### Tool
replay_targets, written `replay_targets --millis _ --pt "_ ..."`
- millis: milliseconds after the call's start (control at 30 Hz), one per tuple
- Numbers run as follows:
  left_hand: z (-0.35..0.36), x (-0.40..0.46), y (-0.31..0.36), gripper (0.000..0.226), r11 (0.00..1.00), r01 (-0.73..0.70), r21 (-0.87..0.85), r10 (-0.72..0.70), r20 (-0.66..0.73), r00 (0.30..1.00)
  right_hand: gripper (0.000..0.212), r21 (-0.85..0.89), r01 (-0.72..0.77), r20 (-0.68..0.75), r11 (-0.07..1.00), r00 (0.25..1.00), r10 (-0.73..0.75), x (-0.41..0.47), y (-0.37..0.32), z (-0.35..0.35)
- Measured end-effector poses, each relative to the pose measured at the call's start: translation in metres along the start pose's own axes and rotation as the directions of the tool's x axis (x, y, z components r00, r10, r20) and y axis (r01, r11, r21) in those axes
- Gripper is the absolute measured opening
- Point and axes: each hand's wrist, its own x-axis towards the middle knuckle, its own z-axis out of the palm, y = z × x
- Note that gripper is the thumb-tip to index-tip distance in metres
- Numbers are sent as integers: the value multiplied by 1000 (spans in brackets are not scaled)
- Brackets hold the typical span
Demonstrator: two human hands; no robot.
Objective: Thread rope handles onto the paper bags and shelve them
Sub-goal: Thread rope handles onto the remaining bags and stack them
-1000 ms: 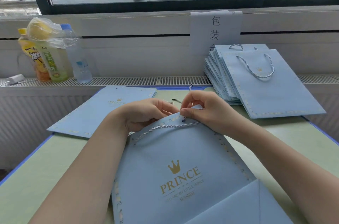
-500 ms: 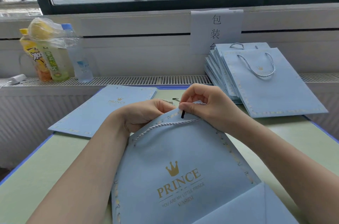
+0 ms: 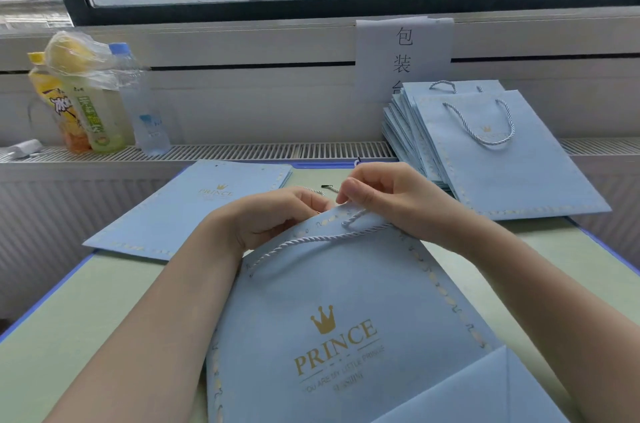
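Note:
A light blue paper bag [image 3: 346,301] printed PRINCE lies flat on the table before me. A pale twisted rope handle [image 3: 311,242] runs across its top, with a small loop near the right hole. My left hand [image 3: 273,218] grips the bag's top edge, fingers curled over it. My right hand [image 3: 384,197] pinches the rope at the top edge, just above the loop. The rope's tip is hidden by my fingers.
Flat blue bags without handles [image 3: 194,208] lie at the left. A stack of bags with rope handles [image 3: 491,152] leans on the sill at the right. Drink bottles [image 3: 93,104] stand on the radiator ledge. Loose ropes [image 3: 329,188] lie behind my hands.
The black rope tip seen earlier at my right fingers is gone from sight, and a small loop of rope now shows below them. My left hand has stayed on the bag's edge.

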Motion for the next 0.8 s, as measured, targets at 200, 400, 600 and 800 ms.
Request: replay_targets --millis 200,400,600,800 --pt "4 0 1 20 999 -26 -36 23 -65 998 8 18 -108 52 994 993 107 1 9 -9" --pt "17 7 7 18 805 -158 572 420 -361 832 16 -53 -181 -314 982 937 156 6 26 -30" --pt "30 28 -7 52 235 -208 950 803 -69 592 8 -72 -214 -562 974 815 138 8 43 -46" --pt "48 23 -1 11 450 -418 789 723 -47 689 7 26 -266 -621 964 751 224 5 57 -57"
